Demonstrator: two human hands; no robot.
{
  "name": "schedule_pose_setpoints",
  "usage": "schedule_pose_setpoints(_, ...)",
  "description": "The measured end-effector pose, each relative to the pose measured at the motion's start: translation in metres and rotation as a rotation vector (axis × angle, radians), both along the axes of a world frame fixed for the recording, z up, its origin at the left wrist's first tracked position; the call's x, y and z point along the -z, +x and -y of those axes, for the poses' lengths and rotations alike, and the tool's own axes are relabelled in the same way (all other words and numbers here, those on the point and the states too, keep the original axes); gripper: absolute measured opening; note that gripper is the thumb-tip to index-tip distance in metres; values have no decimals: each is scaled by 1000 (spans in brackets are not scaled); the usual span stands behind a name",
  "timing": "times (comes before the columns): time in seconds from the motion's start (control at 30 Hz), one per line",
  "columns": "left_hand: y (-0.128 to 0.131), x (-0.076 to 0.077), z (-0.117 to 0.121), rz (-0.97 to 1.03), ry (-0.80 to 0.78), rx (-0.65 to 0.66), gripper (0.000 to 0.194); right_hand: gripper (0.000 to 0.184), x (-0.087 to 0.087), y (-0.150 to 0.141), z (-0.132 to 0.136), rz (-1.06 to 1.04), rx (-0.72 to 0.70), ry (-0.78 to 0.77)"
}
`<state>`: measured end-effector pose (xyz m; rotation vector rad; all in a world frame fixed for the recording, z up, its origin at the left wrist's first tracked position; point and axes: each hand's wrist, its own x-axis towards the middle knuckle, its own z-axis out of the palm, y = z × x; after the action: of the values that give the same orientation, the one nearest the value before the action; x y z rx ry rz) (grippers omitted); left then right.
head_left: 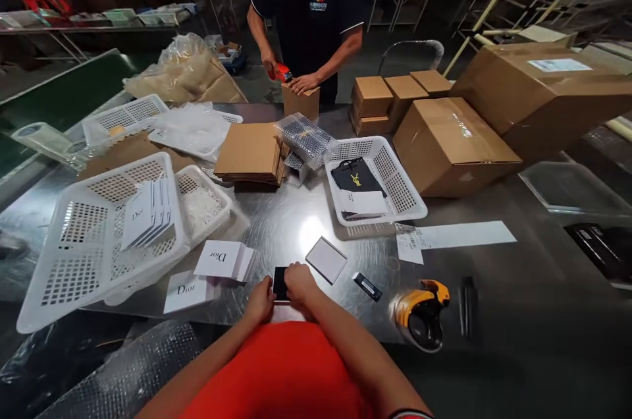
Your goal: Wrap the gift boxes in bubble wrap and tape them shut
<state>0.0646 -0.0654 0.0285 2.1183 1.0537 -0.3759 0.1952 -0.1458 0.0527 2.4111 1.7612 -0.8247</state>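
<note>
At the table's front edge my left hand (261,300) grips the left side of a small flat black box (280,283). My right hand (300,282) is closed over the right side of the same box, its fingers curled and partly hidden. A shallow tray-like box part (326,259), white inside with a dark rim, lies just beyond my right hand. To its right is a small black item with a white label (367,286). White Dior paper bags or envelopes (217,259) lie left of my hands.
White baskets (170,208) stand left; another basket (415,208) holds a black pouch. Flat cardboard (247,150), bubble-wrapped goods (306,137) and cartons (454,142) sit behind. A yellow tape dispenser (419,313) is at right. Across the table a co-worker (309,24) tapes a carton.
</note>
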Motion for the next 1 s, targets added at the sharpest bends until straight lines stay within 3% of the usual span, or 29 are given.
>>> schedule_pose_setpoints(0.13,0,2,-2,-21,-13,29,27,34,-2,13,18,-58,83,66)
schedule_pose_setpoints(0.33,0,-7,8,31,96,85,71,20,-4,17,34,-193,342,201)
schedule_pose_setpoints(0.5,3,-19,19,-81,253,320,59,34,-10,39,55,-195,653,274)
schedule_pose_setpoints(0.67,12,-21,24,-226,293,527,67,35,-13,96,124,-47,837,228)
schedule_pose_setpoints(0.87,16,-21,25,-274,339,573,67,23,-4,128,182,-12,890,129)
schedule_pose_setpoints(1.0,14,-25,25,-276,308,536,62,35,-2,159,208,36,1096,109)
